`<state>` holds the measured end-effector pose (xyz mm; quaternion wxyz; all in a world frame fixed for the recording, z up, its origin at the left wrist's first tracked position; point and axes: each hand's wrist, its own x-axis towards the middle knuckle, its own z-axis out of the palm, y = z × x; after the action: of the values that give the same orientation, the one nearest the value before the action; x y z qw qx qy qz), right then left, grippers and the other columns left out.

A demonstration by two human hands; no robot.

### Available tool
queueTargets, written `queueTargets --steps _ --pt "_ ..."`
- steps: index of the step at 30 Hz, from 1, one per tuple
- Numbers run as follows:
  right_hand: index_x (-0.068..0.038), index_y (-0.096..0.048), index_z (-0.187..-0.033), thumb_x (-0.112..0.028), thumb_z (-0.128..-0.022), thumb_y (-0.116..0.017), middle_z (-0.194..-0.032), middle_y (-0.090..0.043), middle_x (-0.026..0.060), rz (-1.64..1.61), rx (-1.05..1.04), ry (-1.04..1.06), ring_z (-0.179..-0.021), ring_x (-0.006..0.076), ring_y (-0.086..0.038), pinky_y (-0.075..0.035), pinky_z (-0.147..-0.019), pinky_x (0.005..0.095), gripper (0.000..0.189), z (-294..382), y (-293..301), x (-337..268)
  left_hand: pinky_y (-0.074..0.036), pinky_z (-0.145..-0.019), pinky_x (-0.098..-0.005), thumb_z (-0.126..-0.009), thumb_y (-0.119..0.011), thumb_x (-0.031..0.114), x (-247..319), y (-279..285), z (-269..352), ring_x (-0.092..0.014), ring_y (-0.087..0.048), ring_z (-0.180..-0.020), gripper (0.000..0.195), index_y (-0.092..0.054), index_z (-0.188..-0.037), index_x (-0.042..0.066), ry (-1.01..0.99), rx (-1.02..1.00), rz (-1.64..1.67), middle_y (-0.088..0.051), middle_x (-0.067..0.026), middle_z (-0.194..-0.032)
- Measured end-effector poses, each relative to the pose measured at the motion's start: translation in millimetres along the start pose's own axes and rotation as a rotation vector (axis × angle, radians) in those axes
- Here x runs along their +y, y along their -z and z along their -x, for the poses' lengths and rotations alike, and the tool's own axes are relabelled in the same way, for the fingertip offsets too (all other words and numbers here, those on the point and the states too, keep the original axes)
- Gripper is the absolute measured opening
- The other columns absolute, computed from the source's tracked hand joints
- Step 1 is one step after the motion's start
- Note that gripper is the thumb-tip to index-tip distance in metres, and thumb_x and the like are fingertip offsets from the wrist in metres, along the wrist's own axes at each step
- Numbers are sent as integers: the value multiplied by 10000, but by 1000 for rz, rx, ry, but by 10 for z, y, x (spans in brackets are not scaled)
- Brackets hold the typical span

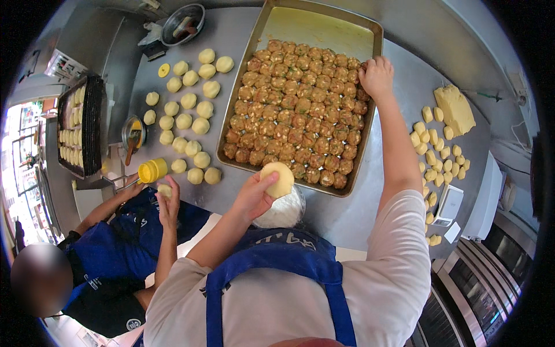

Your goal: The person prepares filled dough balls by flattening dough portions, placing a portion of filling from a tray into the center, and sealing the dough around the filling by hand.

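Note:
My left hand [256, 197] holds a flattened round of pale yellow dough [278, 180] between thumb and fingers, over the tray's near edge. Under it, partly hidden, is a bowl of white flour [284, 210]. At the right rim of a large metal baking tray [321, 26], my right hand [378, 78] has its curled fingers around a brown filling ball [364, 67], mostly covered by the hand. Rows of similar filling balls [302, 104], with pale chunks and green bits, fill most of the tray. Its far end shows an oily bare surface.
Round dough balls [188, 101] lie left of the tray. Small dough pieces [430, 136], a dough block [454, 110] and a white scale [448, 204] are at right. A co-worker's hand [168, 199] holds dough near a yellow cup [152, 170]. Bowls [183, 25] stand at far left.

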<state>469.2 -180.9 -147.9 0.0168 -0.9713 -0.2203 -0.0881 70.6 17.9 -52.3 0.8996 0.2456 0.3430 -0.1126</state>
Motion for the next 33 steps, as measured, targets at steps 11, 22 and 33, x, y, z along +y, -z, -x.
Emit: queueTargets --steps 11,22,33 --pt "-62 -706 -1000 -339 -814 -665 -891 -711 134 -988 80 -177 -950 329 -632 -496 -859 421 336 478 1000 -334 -489 -990 -397 -966 -586 175 -118 -109 61 -226 -607 -1122 324 -543 -1246 17 -130 -58 -112 -625 -103 -1196" --pt "-17 -561 -1228 -271 -822 -712 -1255 -595 117 -1645 -411 361 -1187 225 -548 -420 -1009 365 503 2804 1695 -1695 -477 -998 -379 -1019 -488 247 -180 -203 702 -201 -577 -1158 337 -498 -1288 45 66 -378 -13 -589 -83 -1228" --pt "-55 -532 -1301 -277 -788 -708 -1406 -490 180 -1081 -35 550 -1304 351 -441 -349 -1077 435 586 3176 2029 -1798 -434 -1047 -371 -1009 -490 174 -323 -109 1131 -203 -527 -1221 380 -441 -1356 28 27 -534 -67 -535 -89 -1300"
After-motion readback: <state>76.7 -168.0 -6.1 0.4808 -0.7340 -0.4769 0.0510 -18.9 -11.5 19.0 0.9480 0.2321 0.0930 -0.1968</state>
